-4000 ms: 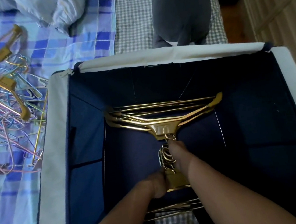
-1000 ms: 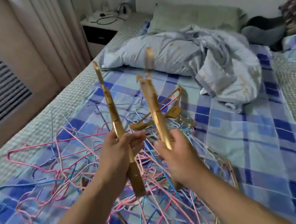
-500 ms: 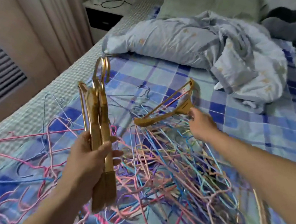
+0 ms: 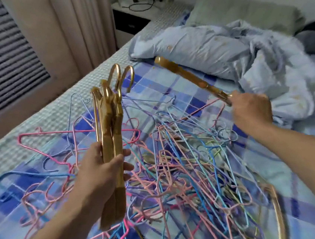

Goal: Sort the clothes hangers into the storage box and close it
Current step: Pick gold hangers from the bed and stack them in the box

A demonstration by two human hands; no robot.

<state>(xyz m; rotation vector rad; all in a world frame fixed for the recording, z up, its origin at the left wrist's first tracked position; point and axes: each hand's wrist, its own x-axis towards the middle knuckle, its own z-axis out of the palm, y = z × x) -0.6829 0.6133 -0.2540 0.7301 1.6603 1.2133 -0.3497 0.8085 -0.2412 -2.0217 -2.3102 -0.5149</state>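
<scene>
Since half a second back: single gold metal hanger (image 4: pixel 193 79) lifted clear of the heap, now raised aslant over the bed, one end clamped in the right hand (image 4: pixel 251 109), the far end pointing toward the crumpled pale-blue duvet (image 4: pixel 233 53). Left hand (image 4: pixel 103 169) closed as before round a bundle of gold metal hangers (image 4: pixel 111 132), held upright, hooks at the top, hardly shifted. Hands well apart, each shut on its own load. Beneath and between them, a tangled heap of thin coated-wire hangers (image 4: pixel 177 166) in pink, blue, purple and yellow, spread across the blue checked bedsheet (image 4: pixel 178 89). Another gold hanger (image 4: pixel 277 217) lying at the heap's right edge, partly under the right forearm. Storage box nowhere in view, so nothing boxed from here yet. Likely next: bringing the single hanger over to join the bundle. Risks, as judged: hook or shoulder of the lifted hanger snagging a wire loop and dragging strands up with it; hooks in the bundle facing different ways and locking badly on merging; bundle splaying or slipping through the left grip as it thickens, smooth metal on metal; swinging far end catching the duvet.
</scene>
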